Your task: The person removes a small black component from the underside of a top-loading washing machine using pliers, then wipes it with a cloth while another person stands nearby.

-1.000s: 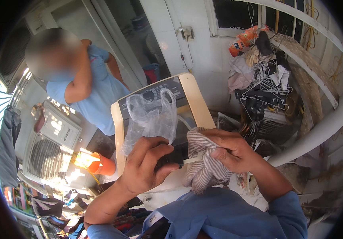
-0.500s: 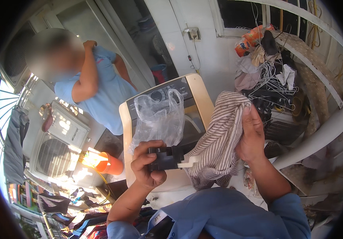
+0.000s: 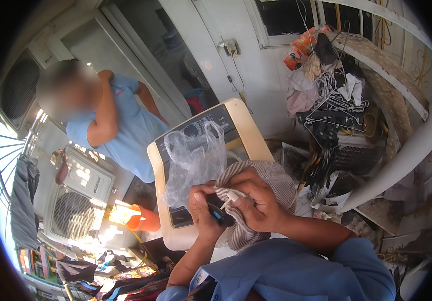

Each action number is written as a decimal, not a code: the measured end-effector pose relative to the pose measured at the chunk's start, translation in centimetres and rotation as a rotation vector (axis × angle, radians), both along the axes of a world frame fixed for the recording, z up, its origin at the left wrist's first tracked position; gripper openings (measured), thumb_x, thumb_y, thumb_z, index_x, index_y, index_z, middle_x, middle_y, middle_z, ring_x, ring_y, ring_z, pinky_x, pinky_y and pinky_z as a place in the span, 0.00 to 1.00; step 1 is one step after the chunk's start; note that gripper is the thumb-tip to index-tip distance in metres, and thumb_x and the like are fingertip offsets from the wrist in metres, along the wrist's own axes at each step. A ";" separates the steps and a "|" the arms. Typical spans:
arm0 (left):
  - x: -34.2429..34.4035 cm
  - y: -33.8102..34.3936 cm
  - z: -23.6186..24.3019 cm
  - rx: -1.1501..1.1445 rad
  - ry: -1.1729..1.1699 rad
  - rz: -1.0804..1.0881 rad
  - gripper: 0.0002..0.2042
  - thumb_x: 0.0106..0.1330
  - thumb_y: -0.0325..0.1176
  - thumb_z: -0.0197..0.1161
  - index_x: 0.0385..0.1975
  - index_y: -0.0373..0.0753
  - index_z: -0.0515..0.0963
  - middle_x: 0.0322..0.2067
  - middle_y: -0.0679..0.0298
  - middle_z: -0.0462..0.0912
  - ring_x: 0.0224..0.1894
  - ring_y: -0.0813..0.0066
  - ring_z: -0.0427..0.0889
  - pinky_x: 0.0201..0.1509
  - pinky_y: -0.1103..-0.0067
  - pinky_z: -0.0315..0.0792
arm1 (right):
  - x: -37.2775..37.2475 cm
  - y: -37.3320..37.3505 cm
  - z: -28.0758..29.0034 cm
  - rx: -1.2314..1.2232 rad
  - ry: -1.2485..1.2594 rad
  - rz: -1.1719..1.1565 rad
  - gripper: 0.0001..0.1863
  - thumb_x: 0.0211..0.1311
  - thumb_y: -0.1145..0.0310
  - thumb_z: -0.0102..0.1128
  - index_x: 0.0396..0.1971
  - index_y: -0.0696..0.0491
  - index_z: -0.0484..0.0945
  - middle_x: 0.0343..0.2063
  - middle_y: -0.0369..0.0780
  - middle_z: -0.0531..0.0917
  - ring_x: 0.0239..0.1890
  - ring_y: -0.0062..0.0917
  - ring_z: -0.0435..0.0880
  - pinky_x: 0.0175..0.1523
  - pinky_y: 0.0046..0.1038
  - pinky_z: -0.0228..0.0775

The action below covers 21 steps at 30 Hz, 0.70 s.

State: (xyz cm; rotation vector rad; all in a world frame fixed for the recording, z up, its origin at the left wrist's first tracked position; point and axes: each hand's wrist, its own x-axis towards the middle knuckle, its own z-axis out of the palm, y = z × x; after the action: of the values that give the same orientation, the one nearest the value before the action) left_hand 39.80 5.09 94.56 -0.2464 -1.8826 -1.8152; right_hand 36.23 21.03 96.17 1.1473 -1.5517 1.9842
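Note:
My left hand [image 3: 205, 213] is closed on a black plastic part [image 3: 228, 219], which shows a small blue spot and is mostly hidden by my fingers. A narrow white piece [image 3: 229, 197] sticks out beside it. Bunched in my right hand [image 3: 257, 203] is a brown-and-white striped cloth [image 3: 278, 186], pressed around the white piece. Both hands are close together above the near edge of a cream-framed top-loading washing machine [image 3: 257, 143]. On its dark top lies a crumpled clear plastic bag [image 3: 193, 163].
A person in a blue shirt [image 3: 125, 120] stands beyond the machine at left. Nearby are an orange bucket [image 3: 143, 218] and an outdoor air-conditioner unit [image 3: 78, 213]. Wire hangers [image 3: 334, 105] and clothes are heaped at right, near a thick white curved rail [image 3: 401, 168].
My right hand has moved left and down, bringing the cloth onto the white piece. The black part has turned in my left hand, and the two hands are now together.

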 end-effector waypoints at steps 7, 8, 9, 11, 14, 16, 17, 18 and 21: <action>-1.6 0.8 0.3 1.118 -0.309 -0.913 0.27 0.77 0.60 0.44 0.51 0.41 0.75 0.50 0.52 0.78 0.44 0.63 0.78 0.39 0.68 0.77 | -1.8 2.0 -0.6 -0.278 -0.607 0.028 0.13 0.77 0.63 0.53 0.45 0.58 0.77 0.36 0.39 0.84 0.33 0.22 0.84 0.41 0.24 0.78; -1.4 1.3 1.3 1.205 -0.406 -0.855 0.32 0.74 0.65 0.44 0.52 0.40 0.77 0.52 0.48 0.79 0.46 0.58 0.78 0.39 0.69 0.77 | -1.5 2.5 0.5 -0.392 -0.646 0.179 0.14 0.78 0.61 0.52 0.45 0.57 0.77 0.33 0.37 0.84 0.30 0.17 0.83 0.37 0.20 0.78; -1.4 1.3 1.1 1.211 -0.418 -0.842 0.32 0.73 0.66 0.45 0.52 0.41 0.78 0.51 0.49 0.80 0.45 0.59 0.79 0.38 0.68 0.78 | -1.4 2.4 0.3 -0.338 -0.641 0.151 0.14 0.78 0.61 0.52 0.45 0.57 0.77 0.34 0.37 0.84 0.30 0.17 0.84 0.36 0.20 0.78; -1.7 1.6 0.9 1.218 -0.447 -0.825 0.32 0.72 0.66 0.47 0.52 0.41 0.79 0.48 0.52 0.82 0.44 0.59 0.82 0.37 0.67 0.80 | -0.9 2.2 0.3 -0.234 -0.625 0.088 0.13 0.77 0.62 0.53 0.47 0.57 0.77 0.36 0.38 0.85 0.30 0.17 0.84 0.35 0.20 0.79; -1.7 1.2 -1.0 1.282 -0.504 -0.579 0.31 0.71 0.66 0.50 0.54 0.43 0.78 0.44 0.59 0.85 0.41 0.62 0.87 0.38 0.61 0.83 | -1.2 1.3 -0.3 -0.014 -0.308 -0.086 0.13 0.76 0.66 0.55 0.51 0.59 0.79 0.38 0.39 0.86 0.36 0.21 0.85 0.44 0.24 0.77; -1.9 0.9 -1.8 1.276 -0.599 -0.479 0.30 0.71 0.65 0.51 0.54 0.44 0.78 0.41 0.63 0.87 0.39 0.64 0.89 0.39 0.58 0.85 | -1.1 1.2 -0.5 0.088 -0.223 -0.152 0.12 0.77 0.69 0.52 0.49 0.61 0.79 0.41 0.36 0.85 0.44 0.16 0.80 0.51 0.22 0.73; -1.9 0.7 -1.8 1.263 -0.656 -0.444 0.29 0.70 0.65 0.51 0.54 0.45 0.78 0.40 0.66 0.87 0.37 0.66 0.89 0.39 0.57 0.86 | -1.2 1.2 -0.9 0.047 -0.316 -0.141 0.12 0.77 0.69 0.52 0.49 0.60 0.79 0.40 0.36 0.85 0.43 0.15 0.80 0.50 0.22 0.72; -1.4 0.6 -1.2 1.341 -0.697 -0.453 0.32 0.69 0.67 0.52 0.54 0.44 0.77 0.42 0.60 0.86 0.41 0.61 0.87 0.36 0.63 0.83 | -1.4 1.2 -1.4 0.007 -0.408 -0.127 0.12 0.77 0.68 0.52 0.49 0.60 0.79 0.40 0.35 0.84 0.43 0.15 0.79 0.50 0.22 0.72; -0.5 0.2 0.1 1.291 -0.827 -0.658 0.36 0.64 0.72 0.55 0.54 0.42 0.77 0.46 0.54 0.83 0.45 0.54 0.82 0.35 0.71 0.78 | -1.5 1.5 -2.0 -0.060 -0.652 -0.075 0.13 0.77 0.66 0.54 0.50 0.59 0.79 0.36 0.37 0.85 0.37 0.16 0.82 0.43 0.22 0.75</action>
State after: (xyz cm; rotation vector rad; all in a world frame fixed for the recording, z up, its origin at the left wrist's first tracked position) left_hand 39.32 5.27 94.67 0.4724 -0.5530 -3.5246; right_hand 34.74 22.57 94.12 0.4118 -1.7648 2.4744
